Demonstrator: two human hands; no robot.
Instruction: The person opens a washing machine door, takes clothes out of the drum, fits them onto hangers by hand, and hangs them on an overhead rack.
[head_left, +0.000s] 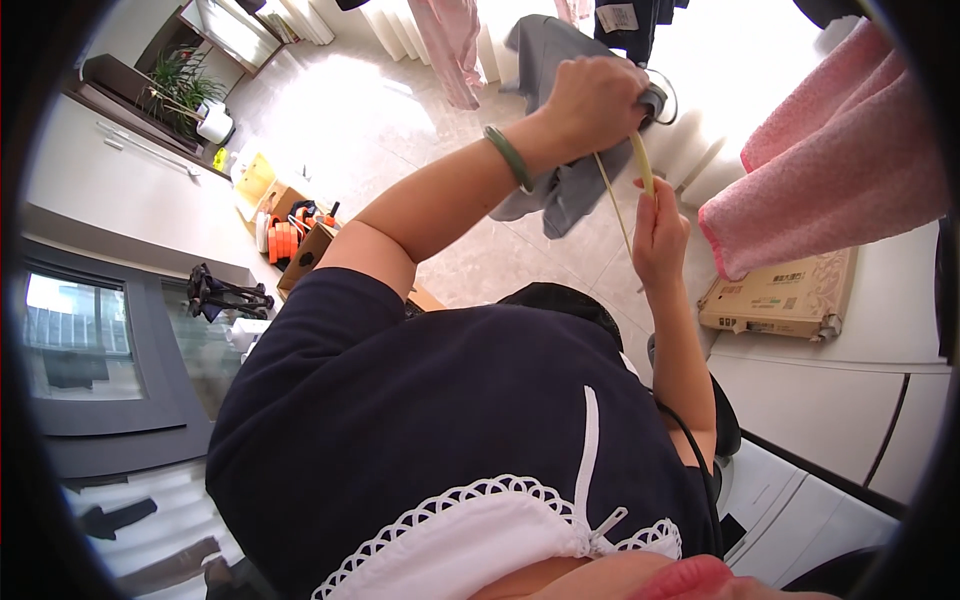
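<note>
My left hand (596, 94), with a green bangle at its wrist, is raised and closed at the upper part of a grey garment (574, 199). The cloth hangs below and behind the fist. A thin dark wire loop (675, 105) sticks out beside the fingers. My right hand (661, 236) pinches a pale yellow strip (643, 161) that runs up to the left fist; it looks like part of a clothes hanger. A thinner yellow bar (613, 199) slants down beside it towards the right hand. What the left fingers enclose is partly hidden.
A pink towel (817, 180) hangs at the right, above a flat cardboard box (780, 296) on a white surface. Pink cloth (450, 45) and a dark garment (634, 30) hang ahead. At the left are an open carton (307, 259) with orange items and a potted plant (184, 94).
</note>
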